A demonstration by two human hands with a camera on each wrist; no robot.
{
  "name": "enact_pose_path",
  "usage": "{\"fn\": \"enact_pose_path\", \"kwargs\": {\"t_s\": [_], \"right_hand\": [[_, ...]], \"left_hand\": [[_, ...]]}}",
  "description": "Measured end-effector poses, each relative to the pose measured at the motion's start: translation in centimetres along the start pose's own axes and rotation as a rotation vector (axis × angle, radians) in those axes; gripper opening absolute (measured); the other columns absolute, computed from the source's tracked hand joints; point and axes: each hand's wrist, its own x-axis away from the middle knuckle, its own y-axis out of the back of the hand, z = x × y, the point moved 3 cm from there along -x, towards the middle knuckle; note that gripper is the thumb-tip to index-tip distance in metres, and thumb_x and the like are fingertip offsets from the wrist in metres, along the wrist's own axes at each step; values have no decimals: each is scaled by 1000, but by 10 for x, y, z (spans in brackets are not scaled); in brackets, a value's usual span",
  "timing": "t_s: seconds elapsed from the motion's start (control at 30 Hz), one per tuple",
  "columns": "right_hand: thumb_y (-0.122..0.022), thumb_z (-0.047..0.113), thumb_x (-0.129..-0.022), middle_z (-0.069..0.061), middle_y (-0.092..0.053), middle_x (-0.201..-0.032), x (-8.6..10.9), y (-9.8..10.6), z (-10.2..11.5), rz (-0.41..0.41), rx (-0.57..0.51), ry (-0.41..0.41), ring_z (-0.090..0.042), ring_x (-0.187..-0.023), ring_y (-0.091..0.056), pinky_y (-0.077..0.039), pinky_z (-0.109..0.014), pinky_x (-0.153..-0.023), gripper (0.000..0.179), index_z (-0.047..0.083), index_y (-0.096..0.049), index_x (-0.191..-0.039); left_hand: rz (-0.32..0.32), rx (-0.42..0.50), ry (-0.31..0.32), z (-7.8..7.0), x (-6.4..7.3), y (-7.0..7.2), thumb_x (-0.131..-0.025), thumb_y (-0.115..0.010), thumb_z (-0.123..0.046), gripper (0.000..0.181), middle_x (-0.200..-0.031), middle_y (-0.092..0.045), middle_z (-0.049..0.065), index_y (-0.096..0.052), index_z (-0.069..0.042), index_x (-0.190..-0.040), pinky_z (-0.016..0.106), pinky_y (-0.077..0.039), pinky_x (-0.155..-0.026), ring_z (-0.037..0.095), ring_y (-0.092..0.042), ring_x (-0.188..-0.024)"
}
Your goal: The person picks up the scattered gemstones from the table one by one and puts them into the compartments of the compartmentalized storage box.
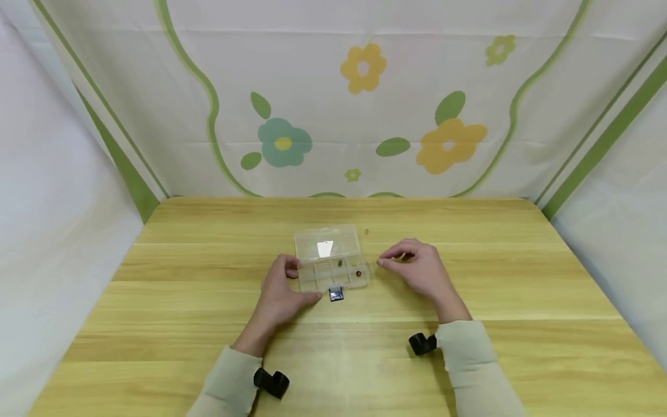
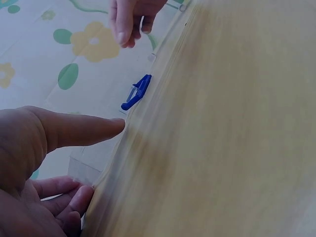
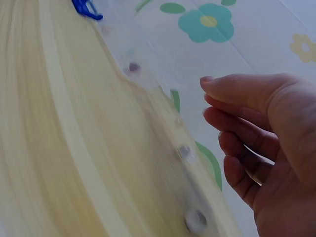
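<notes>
A clear plastic compartment box (image 1: 324, 277) lies on the table, its lid (image 1: 341, 238) tipped back. My left hand (image 1: 281, 289) grips the box's left end, thumb along the front edge and fingers bent against the side. Inside sit a green bead (image 1: 340, 263), a yellowish bead (image 1: 354, 263) and a reddish-brown bead (image 1: 358, 273). A blue latch (image 2: 137, 92) sticks out at the front edge. Just right of the box hovers my right hand (image 1: 414, 266), fingers loosely bent, thumb and forefinger tips close together. Nothing shows between those tips in the right wrist view.
A small bead (image 1: 367, 231) lies on the table behind the box's right end. Two clear round beads, one nearer (image 3: 196, 221) and one farther (image 3: 183, 151), show in the right wrist view. A flowered cloth (image 1: 318, 87) hangs behind the wooden table (image 1: 208, 324).
</notes>
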Motion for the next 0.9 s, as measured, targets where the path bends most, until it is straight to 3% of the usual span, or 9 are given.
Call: {"fn": "enact_pose_path", "kwargs": {"t_s": [0.2,0.37,0.9], "right_hand": [[-87,39,-91,0,-77,-118,10,18,-19,27,100,-48,-22,-103,-63,-52,-37,-88,25,24,-85,-110],[-88,42,-89,3,-76,-120,16,28,-35,53,158,-49,-20,-103,-59,-48,-34,-86,28,26,-84,-112],[-93,47,-81,4,-75,-115,26,41,-55,122,126,-48,-20,-99,-59,-48,-28,-82,32,31,-83,-106]], "left_hand": [[4,2,10,2,0,2,-72,-99,-12,79,-130,-62,16,-53,-6,-136,49,-49,-104,33,-57,-121],[0,5,15,5,1,4,-72,-99,-12,79,-130,-61,16,-53,-5,-136,43,-47,-101,32,-57,-120],[4,-4,13,8,1,7,-72,-99,-11,79,-131,-62,17,-53,-5,-136,45,-47,-102,32,-58,-121]]}}
